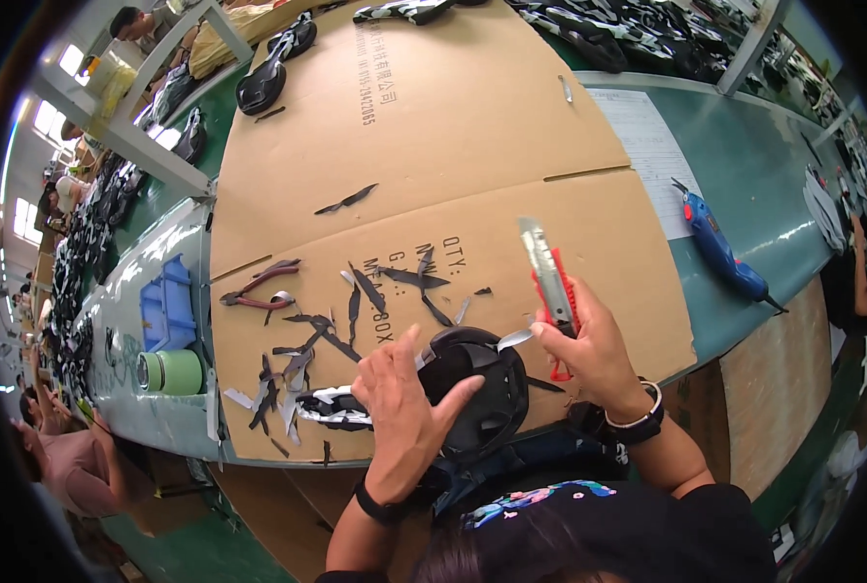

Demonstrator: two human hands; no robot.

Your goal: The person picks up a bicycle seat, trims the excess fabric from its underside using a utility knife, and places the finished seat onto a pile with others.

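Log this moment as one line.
left hand: on black part | right hand: holding red cutter | on cardboard: dark scraps, pliers

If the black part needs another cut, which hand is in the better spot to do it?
Probably the right hand: it holds the knife, close to the black part. The left hand has no tool and lies over the part, so it seems better for steadying.
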